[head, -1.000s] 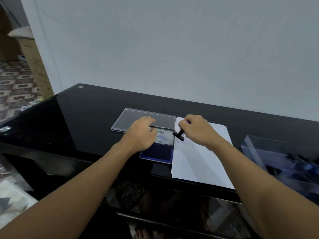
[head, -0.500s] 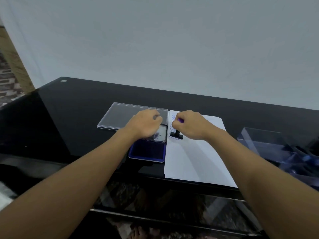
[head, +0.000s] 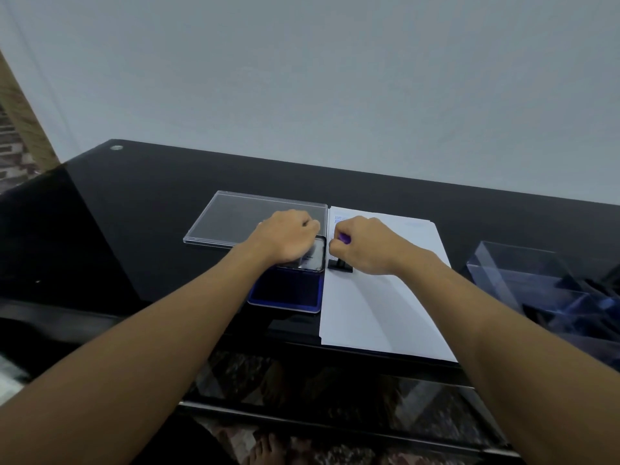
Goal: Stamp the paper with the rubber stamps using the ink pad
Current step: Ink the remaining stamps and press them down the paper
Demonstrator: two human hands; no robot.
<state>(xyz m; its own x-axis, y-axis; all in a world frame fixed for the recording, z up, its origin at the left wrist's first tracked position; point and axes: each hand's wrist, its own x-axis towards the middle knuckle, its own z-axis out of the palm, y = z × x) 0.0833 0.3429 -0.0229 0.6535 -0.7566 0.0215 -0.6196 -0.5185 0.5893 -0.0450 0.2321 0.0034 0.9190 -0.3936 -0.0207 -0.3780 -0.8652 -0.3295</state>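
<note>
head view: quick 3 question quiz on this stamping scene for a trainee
1. True or false: the rubber stamp stands with its base on the ink pad.
2. Which hand grips the rubber stamp? A) left hand B) right hand C) both
3. Fill in: the left hand holds the ink pad's raised ____.

Key: 1 false, its base is on the paper; 2 B; 3 lid.
</note>
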